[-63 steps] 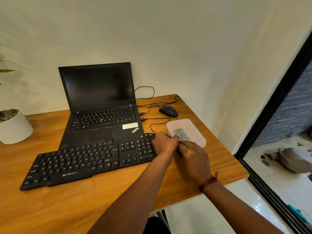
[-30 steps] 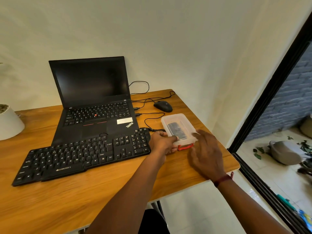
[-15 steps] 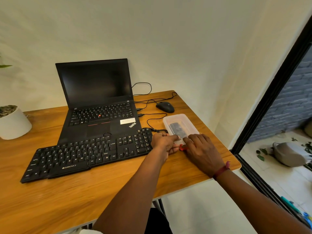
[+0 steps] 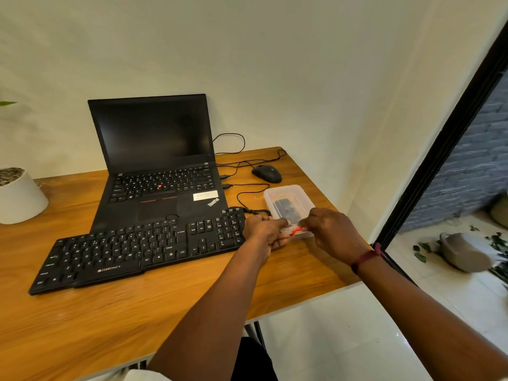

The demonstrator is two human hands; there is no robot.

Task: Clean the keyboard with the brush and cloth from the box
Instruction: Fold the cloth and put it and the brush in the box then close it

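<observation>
Since half a second ago the right hand has lifted off the counter and curled in at the near end of the box, where before it lay flat with fingers spread over the red latch. Now its fingers are bent close together and pinched at that red latch on the box's near edge, with the knuckles raised and the wrist, which wears a dark red band, angled toward the lower right of the frame. The left hand is also curled narrow, its fingertips pressed against the near left corner of the clear lid; whether it truly grips the lid edge or only braces it cannot be told. Both forearms reach in from the bottom of the frame and meet at the box, right of centre. The box is a small translucent plastic container with its lid on, lying on the counter just right of the keyboard; something dark shows through the lid, too blurred to name. The black keyboard lies slanted across the centre left, its far edge overlapping the front of an open laptop with a dark screen. A black mouse sits beyond the box, and a white plant pot stands at the left edge.
</observation>
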